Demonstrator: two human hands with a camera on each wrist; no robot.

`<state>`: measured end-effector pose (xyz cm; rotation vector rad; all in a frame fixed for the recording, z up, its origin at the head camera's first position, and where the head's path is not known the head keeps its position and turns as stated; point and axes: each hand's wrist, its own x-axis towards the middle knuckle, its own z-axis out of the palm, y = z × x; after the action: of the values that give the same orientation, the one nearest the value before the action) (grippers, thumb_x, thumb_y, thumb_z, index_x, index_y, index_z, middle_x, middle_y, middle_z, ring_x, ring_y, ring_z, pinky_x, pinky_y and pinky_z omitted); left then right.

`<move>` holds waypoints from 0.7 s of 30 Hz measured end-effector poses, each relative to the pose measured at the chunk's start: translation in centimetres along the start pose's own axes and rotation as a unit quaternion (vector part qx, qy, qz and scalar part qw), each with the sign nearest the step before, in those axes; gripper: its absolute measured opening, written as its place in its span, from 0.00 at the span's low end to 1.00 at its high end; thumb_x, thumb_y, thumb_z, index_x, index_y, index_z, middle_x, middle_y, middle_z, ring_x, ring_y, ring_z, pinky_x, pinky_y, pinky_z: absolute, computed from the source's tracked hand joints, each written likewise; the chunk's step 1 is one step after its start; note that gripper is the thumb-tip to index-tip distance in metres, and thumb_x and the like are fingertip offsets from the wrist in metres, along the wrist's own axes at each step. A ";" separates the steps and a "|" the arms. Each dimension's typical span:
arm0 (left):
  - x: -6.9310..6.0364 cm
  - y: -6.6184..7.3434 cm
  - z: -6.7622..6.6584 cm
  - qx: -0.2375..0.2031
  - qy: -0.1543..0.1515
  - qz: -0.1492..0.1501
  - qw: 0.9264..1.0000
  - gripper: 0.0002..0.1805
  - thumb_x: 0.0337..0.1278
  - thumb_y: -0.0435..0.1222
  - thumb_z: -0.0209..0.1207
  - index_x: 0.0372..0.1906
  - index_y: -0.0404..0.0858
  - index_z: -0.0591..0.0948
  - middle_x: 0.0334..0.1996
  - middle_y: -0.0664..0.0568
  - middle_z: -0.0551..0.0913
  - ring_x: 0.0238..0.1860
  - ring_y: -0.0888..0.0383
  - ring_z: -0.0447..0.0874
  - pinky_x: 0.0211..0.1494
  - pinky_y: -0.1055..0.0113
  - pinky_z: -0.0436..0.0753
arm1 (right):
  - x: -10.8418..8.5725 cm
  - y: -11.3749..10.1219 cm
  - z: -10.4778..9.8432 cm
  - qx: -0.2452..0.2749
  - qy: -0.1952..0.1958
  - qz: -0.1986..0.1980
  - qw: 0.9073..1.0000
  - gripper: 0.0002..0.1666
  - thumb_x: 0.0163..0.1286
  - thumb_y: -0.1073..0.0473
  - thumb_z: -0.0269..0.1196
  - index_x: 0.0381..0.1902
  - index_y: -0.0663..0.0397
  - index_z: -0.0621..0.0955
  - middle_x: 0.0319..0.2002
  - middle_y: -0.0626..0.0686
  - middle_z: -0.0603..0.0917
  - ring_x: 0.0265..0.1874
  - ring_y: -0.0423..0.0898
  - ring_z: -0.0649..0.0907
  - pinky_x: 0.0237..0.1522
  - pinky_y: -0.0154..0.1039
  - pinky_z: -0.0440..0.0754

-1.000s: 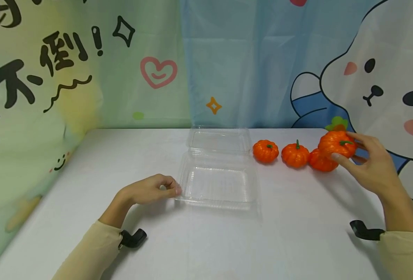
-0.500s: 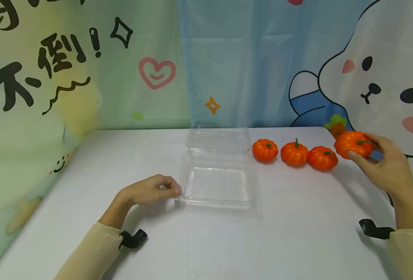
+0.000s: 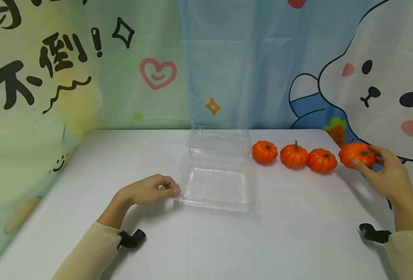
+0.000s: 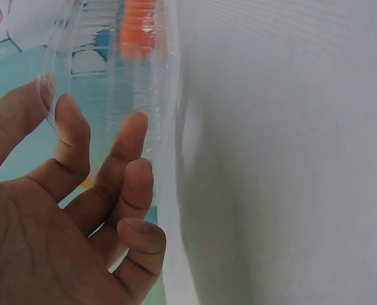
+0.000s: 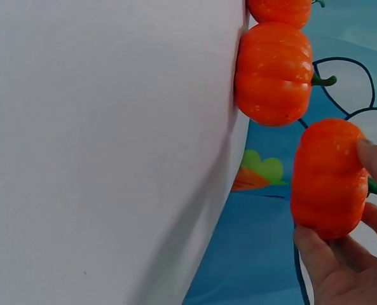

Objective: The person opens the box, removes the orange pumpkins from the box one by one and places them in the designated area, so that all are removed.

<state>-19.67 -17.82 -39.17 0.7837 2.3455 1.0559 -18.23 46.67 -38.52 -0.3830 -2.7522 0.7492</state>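
A clear plastic clamshell box (image 3: 216, 205) lies open on the white table, its lid (image 3: 218, 140) folded back. My left hand (image 3: 154, 190) pinches the near left corner of its rim between thumb and forefinger; in the left wrist view the other fingers (image 4: 137, 184) are loosely bent beside the wall. At the right, my right hand (image 3: 388, 171) grips a small orange toy pumpkin (image 3: 354, 154) with a green stem. In the right wrist view this held pumpkin (image 5: 328, 181) is off the table surface, a gap away from the nearest pumpkin in the row (image 5: 274, 73).
Three more orange pumpkins, the left one (image 3: 264, 152), the middle one (image 3: 294, 156) and the right one (image 3: 322, 160), stand in a row right of the box. A printed cloth backdrop (image 3: 227, 70) hangs behind the table (image 3: 227, 245).
My right hand has carried the pumpkin rightward from over the row's right end, then lowered it slightly. The left hand and box stay in place.
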 end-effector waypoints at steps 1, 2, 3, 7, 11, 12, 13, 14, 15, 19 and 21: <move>-0.1 0.0 0.0 0.000 0.002 0.001 1.000 0.14 0.75 0.47 0.57 0.44 0.41 0.85 0.49 0.57 0.86 0.56 0.55 0.77 0.61 0.56 0.72 | 0.1 0.1 0.1 -0.002 0.000 0.003 1.000 0.48 0.78 0.43 0.56 0.81 0.64 0.50 0.75 0.77 0.53 0.68 0.81 0.60 0.63 0.76 0.63; -0.2 -0.1 0.0 0.000 0.005 0.002 1.000 0.14 0.75 0.46 0.57 0.44 0.41 0.85 0.49 0.56 0.86 0.56 0.55 0.77 0.61 0.55 0.72 | 0.3 0.1 0.2 -0.004 -0.002 0.008 1.000 0.48 0.78 0.43 0.56 0.81 0.65 0.50 0.75 0.78 0.53 0.68 0.81 0.60 0.63 0.76 0.62; -0.3 -0.1 0.0 -0.001 0.007 0.002 1.000 0.14 0.75 0.46 0.57 0.43 0.40 0.85 0.49 0.56 0.86 0.56 0.55 0.78 0.61 0.55 0.72 | 0.4 0.2 0.2 -0.005 -0.004 0.012 1.000 0.49 0.78 0.43 0.56 0.80 0.65 0.50 0.74 0.78 0.53 0.68 0.81 0.60 0.63 0.76 0.62; -0.7 -0.2 0.0 -0.003 0.014 0.000 1.000 0.15 0.76 0.46 0.56 0.40 0.39 0.83 0.52 0.53 0.86 0.58 0.54 0.78 0.62 0.54 0.73 | 0.9 0.5 0.4 -0.024 -0.019 0.034 0.999 0.50 0.78 0.41 0.55 0.80 0.68 0.49 0.72 0.81 0.53 0.67 0.81 0.59 0.63 0.77 0.61; -1.0 -0.3 0.0 -0.002 0.022 -0.002 1.000 0.16 0.76 0.46 0.55 0.37 0.39 0.81 0.54 0.51 0.86 0.62 0.51 0.78 0.64 0.52 0.73 | 1.1 1.0 0.8 -0.048 -0.040 0.054 0.997 0.53 0.77 0.37 0.54 0.79 0.70 0.48 0.71 0.82 0.52 0.66 0.82 0.59 0.62 0.77 0.62; -1.1 -0.3 0.1 -0.002 0.024 -0.001 1.000 0.16 0.76 0.46 0.55 0.36 0.38 0.81 0.54 0.51 0.85 0.62 0.50 0.78 0.64 0.52 0.73 | 1.1 1.1 0.9 -0.049 -0.045 0.059 0.996 0.54 0.77 0.36 0.54 0.79 0.69 0.48 0.71 0.83 0.52 0.66 0.82 0.58 0.62 0.77 0.63; -1.2 -0.3 0.1 -0.001 0.026 -0.001 1.000 0.16 0.76 0.46 0.54 0.36 0.38 0.80 0.55 0.50 0.85 0.63 0.50 0.78 0.64 0.52 0.73 | 1.0 1.2 1.0 -0.049 -0.050 0.063 0.996 0.54 0.77 0.36 0.54 0.79 0.69 0.48 0.72 0.82 0.51 0.67 0.81 0.58 0.62 0.77 0.63; -1.2 -0.3 0.1 0.002 0.028 -0.001 1.000 0.16 0.76 0.45 0.54 0.35 0.39 0.80 0.55 0.50 0.85 0.63 0.50 0.78 0.64 0.52 0.73 | 1.0 1.3 1.1 -0.048 -0.055 0.066 0.995 0.55 0.76 0.36 0.55 0.79 0.69 0.47 0.72 0.82 0.51 0.67 0.81 0.58 0.62 0.77 0.64; -1.3 -0.2 0.1 0.005 0.030 -0.001 1.000 0.16 0.76 0.45 0.54 0.35 0.39 0.80 0.54 0.51 0.85 0.62 0.50 0.78 0.63 0.52 0.73 | 1.0 1.4 1.1 -0.048 -0.060 0.069 0.995 0.55 0.76 0.35 0.54 0.79 0.70 0.47 0.71 0.83 0.52 0.66 0.81 0.58 0.61 0.77 0.64; -1.5 -0.1 0.2 0.013 0.036 0.001 0.999 0.15 0.76 0.45 0.54 0.34 0.40 0.79 0.53 0.51 0.85 0.61 0.51 0.79 0.61 0.54 0.74 | 1.0 1.8 1.3 -0.049 -0.077 0.078 0.993 0.58 0.75 0.32 0.54 0.79 0.71 0.47 0.71 0.82 0.53 0.66 0.81 0.58 0.61 0.76 0.65; -1.6 -0.1 0.2 0.014 0.037 0.001 0.999 0.15 0.76 0.45 0.54 0.33 0.40 0.78 0.53 0.51 0.85 0.60 0.51 0.79 0.60 0.55 0.74 | 1.1 2.0 1.5 -0.050 -0.085 0.085 0.991 0.60 0.74 0.29 0.54 0.79 0.71 0.47 0.70 0.82 0.54 0.66 0.81 0.58 0.60 0.76 0.66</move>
<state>-18.44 -18.81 -39.10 0.7692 2.4278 1.0717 -19.38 48.02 -40.66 -0.6086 -2.9533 0.7153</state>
